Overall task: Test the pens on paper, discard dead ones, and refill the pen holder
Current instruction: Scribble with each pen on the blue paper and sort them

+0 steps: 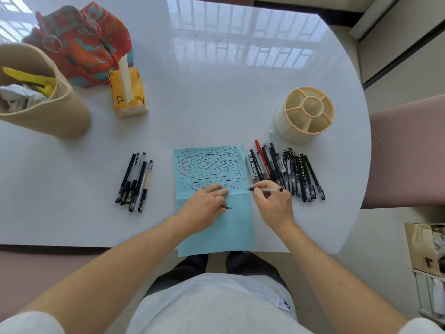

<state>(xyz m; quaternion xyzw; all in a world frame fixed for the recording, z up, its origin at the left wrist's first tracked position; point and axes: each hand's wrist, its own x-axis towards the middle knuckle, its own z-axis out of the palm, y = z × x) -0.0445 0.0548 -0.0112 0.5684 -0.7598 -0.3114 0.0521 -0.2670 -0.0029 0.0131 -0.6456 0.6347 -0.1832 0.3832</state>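
Cream pen holder (305, 114): compartments bare | woven basket (43, 112): crumpled paper, yellow scraps

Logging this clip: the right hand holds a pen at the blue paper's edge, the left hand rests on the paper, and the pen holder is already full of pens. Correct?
Not quite. The head view shows the pen holder with every compartment empty. The rest stands: the right hand holds a pen at the blue paper edge, and the left hand rests on the paper.
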